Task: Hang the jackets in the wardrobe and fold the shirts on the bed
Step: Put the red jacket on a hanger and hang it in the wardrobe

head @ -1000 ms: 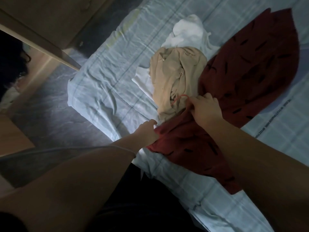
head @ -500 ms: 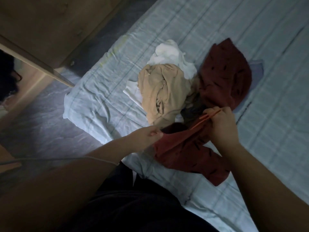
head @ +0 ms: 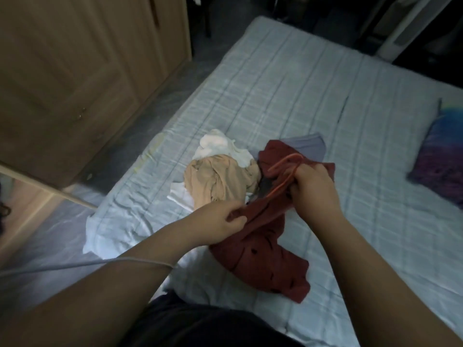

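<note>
- I read the step as: red jacket (head: 263, 249) going onto orange hanger (head: 283, 182).
- R hand (head: 313, 181): fingers curled round hanger + cloth.
- L hand (head: 220, 221): pinches jacket edge.
- Next, prob: seat shoulders, then carry to wardrobe (head: 87, 71).

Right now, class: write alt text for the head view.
Over a bed, the right hand grips an orange hanger with a dark red garment; the left hand pinches its fabric. Beige and white clothes lie alongside.

One red garment (head: 263, 261), one beige garment (head: 220, 181), one white garment (head: 215, 146), one grey cloth (head: 308, 146), one hanger (head: 278, 162).
</note>
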A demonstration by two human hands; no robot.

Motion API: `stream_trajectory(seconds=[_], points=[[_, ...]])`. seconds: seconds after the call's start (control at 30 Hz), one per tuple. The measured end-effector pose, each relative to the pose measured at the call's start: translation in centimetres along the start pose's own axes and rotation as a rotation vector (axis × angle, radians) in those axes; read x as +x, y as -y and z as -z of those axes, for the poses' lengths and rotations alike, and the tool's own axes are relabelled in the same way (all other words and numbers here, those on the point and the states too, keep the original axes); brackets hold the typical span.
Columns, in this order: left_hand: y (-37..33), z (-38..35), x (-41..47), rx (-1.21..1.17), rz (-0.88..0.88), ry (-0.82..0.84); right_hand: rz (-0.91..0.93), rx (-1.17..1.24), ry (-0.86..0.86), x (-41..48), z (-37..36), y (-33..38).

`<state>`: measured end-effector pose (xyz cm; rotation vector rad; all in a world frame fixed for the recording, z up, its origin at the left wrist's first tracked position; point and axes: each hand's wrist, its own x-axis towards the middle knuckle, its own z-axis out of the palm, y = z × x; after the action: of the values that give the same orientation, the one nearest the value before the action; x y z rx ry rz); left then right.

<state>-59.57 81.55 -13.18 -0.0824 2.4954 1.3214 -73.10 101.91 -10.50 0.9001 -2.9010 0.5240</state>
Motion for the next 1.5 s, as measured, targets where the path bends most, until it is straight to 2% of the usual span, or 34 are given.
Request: stream_trajectory(seconds=[0.17, 0.3, 0.43, 0.57, 0.77, 0.9, 1.0, 1.1, 1.17, 1.23, 1.33, 1.5], points=[[-4.9, 7.0, -0.5, 0.012, -0.225, -0.059, 0.018, -0.035, -0.098, 4.2, 5.6, 3.3], [-8.9, 11.7, -0.6, 0.334, -0.225, -0.199, 0.016, -0.174, -0.187, 7.4, 9.7, 7.0], [-11.4, 16.4, -1.1, 0.466, -0.248, -0.478, -0.004, -0.221, -0.265, 9.6, 14.5, 10.0], [-12.9, 21.7, -2.0, 0.514, -0.369, -0.721, 0.014, -0.123, -0.404, 10.2, 18.6, 13.4], [-14.0, 29.5, -3.5, 0.549, -0.534, -0.85, 0.014, 0.263, -0.259, 8.8, 21.9, 15.4], [-13.9, 32.5, -4.7, 0.563, -0.575, -0.813, -0.01, 0.376, -0.221, 8.1, 21.8, 15.8], [-13.3, 34.5, -4.9, 0.572, -0.597, -0.812, -0.021, 0.369, -0.159, 8.0, 21.7, 16.0], [-12.5, 36.2, -5.3, 0.562, -0.585, -0.827, -0.064, 0.173, -0.137, 8.0, 21.6, 15.9], [-12.1, 37.0, -5.6, 0.562, -0.571, -0.827, -0.062, -0.013, -0.263, 7.9, 21.2, 16.2], [-11.9, 37.6, -5.9, 0.571, -0.563, -0.812, -0.018, -0.134, -0.472, 7.8, 20.8, 16.7], [-11.6, 38.7, -6.0, 0.584, -0.534, -0.803, 0.009, -0.109, -0.76, 7.0, 20.7, 17.5], [-11.2, 38.6, -5.8, 0.608, -0.446, -0.802, 0.025, -0.227, -0.986, 5.4, 19.1, 17.9]])
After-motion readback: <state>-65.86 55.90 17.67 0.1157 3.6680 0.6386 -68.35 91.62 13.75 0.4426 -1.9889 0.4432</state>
